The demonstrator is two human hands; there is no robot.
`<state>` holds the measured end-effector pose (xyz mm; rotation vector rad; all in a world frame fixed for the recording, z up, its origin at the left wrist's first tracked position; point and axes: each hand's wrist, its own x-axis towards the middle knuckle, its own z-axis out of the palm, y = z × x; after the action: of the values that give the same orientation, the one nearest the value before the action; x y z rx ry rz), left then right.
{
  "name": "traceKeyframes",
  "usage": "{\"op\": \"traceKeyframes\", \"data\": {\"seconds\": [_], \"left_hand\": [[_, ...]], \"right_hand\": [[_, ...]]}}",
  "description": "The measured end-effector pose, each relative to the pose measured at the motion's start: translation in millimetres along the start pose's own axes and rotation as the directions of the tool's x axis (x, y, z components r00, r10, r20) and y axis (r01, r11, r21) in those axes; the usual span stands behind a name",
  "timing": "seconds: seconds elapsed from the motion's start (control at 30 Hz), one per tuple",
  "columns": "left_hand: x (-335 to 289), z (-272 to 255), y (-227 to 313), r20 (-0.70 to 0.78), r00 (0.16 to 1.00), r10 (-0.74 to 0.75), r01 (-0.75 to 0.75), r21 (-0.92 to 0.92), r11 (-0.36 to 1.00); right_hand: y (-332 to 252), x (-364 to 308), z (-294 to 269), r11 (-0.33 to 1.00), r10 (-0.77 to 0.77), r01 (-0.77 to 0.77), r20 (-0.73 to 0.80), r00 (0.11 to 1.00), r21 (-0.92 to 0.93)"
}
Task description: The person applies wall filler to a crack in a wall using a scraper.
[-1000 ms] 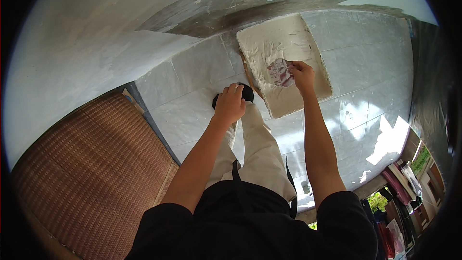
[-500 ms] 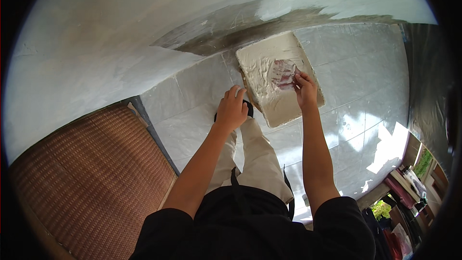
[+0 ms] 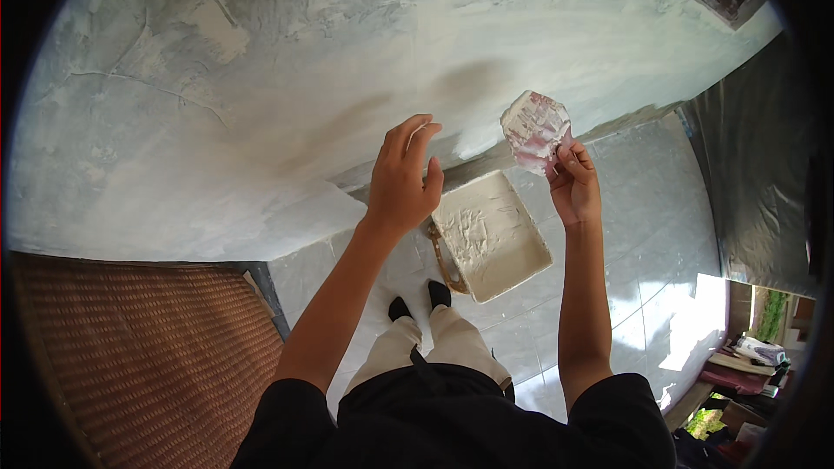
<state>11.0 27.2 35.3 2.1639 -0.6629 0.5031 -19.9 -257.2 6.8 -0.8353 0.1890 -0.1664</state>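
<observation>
Pinched in the fingers of my right hand (image 3: 577,187) is a flat pinkish putty scraper (image 3: 533,126), its face streaked with cream filler. It is raised in front of the wall, above and beyond the tray. My left hand (image 3: 404,172) is held up with fingers apart and nothing in it, near the wall; I cannot tell if it touches. Below and between both hands, a shallow rectangular tray (image 3: 532,271) of cream filler sits low by the wall's foot, the paste ridged towards its left side.
The wall (image 3: 287,113) has patchy pale filler over grey. A woven brown panel (image 3: 148,339) stands at the left. Grey tiles (image 3: 599,295) cover the floor, where my feet (image 3: 439,293) are close to the tray. Dark sheeting (image 3: 751,174) hangs at the right, with piled belongings (image 3: 747,365) below.
My right hand has lifted the putty scraper out of the tray and up towards the wall. My left hand has risen too, and the view has tipped up to more wall.
</observation>
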Motion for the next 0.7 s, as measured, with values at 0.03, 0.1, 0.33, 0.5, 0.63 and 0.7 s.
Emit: {"op": "traceKeyframes", "data": {"seconds": [0.03, 0.1, 0.33, 0.5, 0.63, 0.7], "left_hand": [[19, -15, 9, -0.066, 0.995, 0.081, -0.081, 0.015, 0.997], [53, -48, 29, -0.147, 0.968, 0.204, -0.197, 0.058, 0.979], [147, -155, 69, -0.337, 0.763, 0.552, -0.457, 0.322, 0.829], [186, -214, 85, -0.391, 0.639, 0.663, -0.461, 0.495, 0.737], [202, -248, 93, -0.393, 0.611, 0.688, -0.443, 0.550, 0.708], [207, -262, 95, -0.398, 0.578, 0.713, -0.427, 0.597, 0.679]], "right_hand": [[-16, 2, 26, 0.999, -0.051, 0.050, 0.035, 0.998, 0.007], [-45, 5, 72, 0.988, -0.152, 0.151, 0.136, 0.979, 0.022], [-111, 17, 210, 0.912, -0.408, 0.385, 0.391, 0.825, 0.140], [-141, 11, 289, 0.836, -0.530, 0.529, 0.468, 0.707, 0.147], [-150, -4, 341, 0.746, -0.622, 0.652, 0.491, 0.610, 0.136], [-151, -11, 363, 0.680, -0.682, 0.723, 0.471, 0.560, 0.125]]}}
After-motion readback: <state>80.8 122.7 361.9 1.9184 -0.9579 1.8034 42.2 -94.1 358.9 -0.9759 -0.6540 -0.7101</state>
